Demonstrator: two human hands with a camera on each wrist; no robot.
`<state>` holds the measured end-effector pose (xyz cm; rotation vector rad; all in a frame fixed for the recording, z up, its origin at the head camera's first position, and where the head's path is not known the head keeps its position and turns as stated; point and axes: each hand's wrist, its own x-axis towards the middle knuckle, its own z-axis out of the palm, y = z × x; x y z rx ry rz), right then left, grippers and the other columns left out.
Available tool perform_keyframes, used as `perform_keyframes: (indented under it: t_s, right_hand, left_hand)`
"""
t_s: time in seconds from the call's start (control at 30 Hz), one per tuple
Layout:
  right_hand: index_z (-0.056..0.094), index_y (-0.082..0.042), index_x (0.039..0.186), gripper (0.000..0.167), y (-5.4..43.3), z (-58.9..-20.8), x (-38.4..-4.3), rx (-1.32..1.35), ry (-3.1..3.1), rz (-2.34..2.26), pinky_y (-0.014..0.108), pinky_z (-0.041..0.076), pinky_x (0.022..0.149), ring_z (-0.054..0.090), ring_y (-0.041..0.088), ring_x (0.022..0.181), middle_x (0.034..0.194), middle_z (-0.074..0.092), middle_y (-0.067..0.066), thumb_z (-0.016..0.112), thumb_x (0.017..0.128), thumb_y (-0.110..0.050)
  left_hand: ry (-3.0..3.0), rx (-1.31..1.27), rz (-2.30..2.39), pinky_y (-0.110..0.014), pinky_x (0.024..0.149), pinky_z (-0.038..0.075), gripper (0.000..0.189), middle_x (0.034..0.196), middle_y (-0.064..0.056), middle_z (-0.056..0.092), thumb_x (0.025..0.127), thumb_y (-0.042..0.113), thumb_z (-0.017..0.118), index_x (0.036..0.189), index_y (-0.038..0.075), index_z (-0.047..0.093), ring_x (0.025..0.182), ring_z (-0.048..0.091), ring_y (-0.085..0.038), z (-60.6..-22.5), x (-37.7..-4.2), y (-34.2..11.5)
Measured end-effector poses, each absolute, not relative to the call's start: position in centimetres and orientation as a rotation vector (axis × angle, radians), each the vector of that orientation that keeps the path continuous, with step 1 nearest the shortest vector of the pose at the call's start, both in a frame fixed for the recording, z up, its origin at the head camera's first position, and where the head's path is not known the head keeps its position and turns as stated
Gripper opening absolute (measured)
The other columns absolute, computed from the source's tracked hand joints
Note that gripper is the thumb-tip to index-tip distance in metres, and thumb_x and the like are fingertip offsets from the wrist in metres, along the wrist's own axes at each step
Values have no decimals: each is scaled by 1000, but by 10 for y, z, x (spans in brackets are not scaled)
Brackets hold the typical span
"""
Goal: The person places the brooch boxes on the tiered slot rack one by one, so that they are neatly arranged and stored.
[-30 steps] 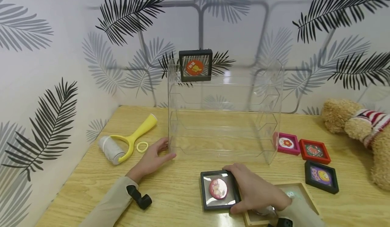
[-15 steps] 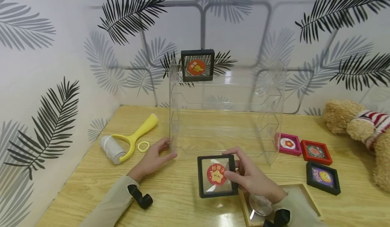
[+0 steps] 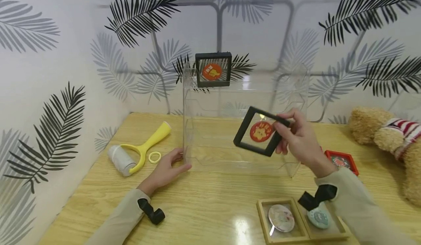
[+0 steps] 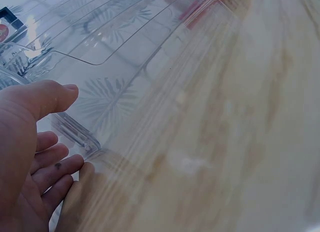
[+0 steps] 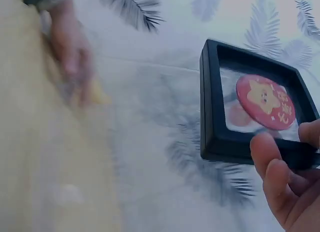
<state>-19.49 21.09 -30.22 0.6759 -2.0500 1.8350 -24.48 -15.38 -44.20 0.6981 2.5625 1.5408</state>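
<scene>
My right hand point(image 3: 304, 142) pinches a black display frame point(image 3: 253, 149) by its right side, thumb in front. The frame is tilted in the air before a clear acrylic rack point(image 3: 243, 166). A red badge point(image 5: 264, 102) with a yellow star sits behind the frame's clear film. My left hand point(image 3: 166, 170) rests at the rack's lower left corner, its fingers relaxed along the side and the thumb extended in front. On the rack's top tier, at the left, stands another black display frame point(image 3: 213, 84) with an orange badge in it.
A yellow lint roller point(image 3: 154, 139) and a yellow ring point(image 3: 150, 158) lie left of the rack. A wooden frame point(image 3: 263, 223) with two round badges lies at the front right. Behind the right arm are a red frame point(image 3: 352, 164) and a teddy bear point(image 3: 365, 124).
My right hand has lifted the black display frame off the table and carried it up and right toward the rack, tilting it. The wooden frame is uncovered. The left hand has stayed put.
</scene>
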Motion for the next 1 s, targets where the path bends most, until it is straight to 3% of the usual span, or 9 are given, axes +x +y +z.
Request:
perform_keyframes:
  t_s: [0.23, 0.37, 0.43, 0.63, 0.9, 1.0]
  right_hand:
    - [53, -16, 94, 20, 241, -226, -236, 522, -1953, 1636, 19, 44, 35, 61, 9, 43, 87, 70, -5, 59, 92, 4]
    - [54, -15, 99, 15, 252, -198, -254, 396, -2048, 1361, 16, 47, 39, 61, 4, 47, 95, 66, -8, 62, 92, -5]
    - [55, -13, 105, 14, 253, -189, -263, 329, -2105, 1209, 14, 47, 42, 60, 0, 48, 101, 65, -3, 62, 93, -11]
    - [54, -2, 118, 28, 251, -179, -285, 273, -2243, 1034, 9, 47, 46, 57, -7, 50, 119, 62, 19, 60, 94, -14]
    - [52, 2, 117, 25, 238, -183, -302, 326, -2412, 839, 8, 42, 44, 49, -15, 48, 115, 62, 23, 58, 95, -11]
    - [54, 2, 113, 20, 235, -185, -303, 372, -2495, 673, 9, 40, 44, 47, -11, 49, 111, 64, 24, 57, 95, -8]
  left_hand:
    - [2553, 706, 1542, -51, 106, 40, 56, 133, -23, 55, 91, 19, 68, 138, -1, 45, 125, 52, -38, -440, -245, -154]
    - [2555, 694, 1544, -50, 106, 41, 56, 134, -22, 55, 90, 17, 69, 138, -1, 45, 126, 52, -37, -441, -245, -153]
    - [2556, 689, 1549, -50, 106, 41, 56, 133, -22, 55, 90, 16, 69, 137, -1, 46, 125, 52, -37, -441, -243, -153]
    - [2556, 711, 1542, -49, 107, 41, 55, 132, -21, 57, 90, 18, 68, 138, 0, 46, 125, 53, -36, -440, -243, -153]
    - [2554, 708, 1546, -49, 107, 41, 53, 132, -21, 56, 90, 17, 68, 136, -1, 47, 125, 53, -36, -439, -243, -153]
    - [2557, 706, 1541, -50, 106, 41, 54, 132, -21, 56, 90, 17, 68, 136, -2, 47, 125, 53, -37, -440, -243, -153]
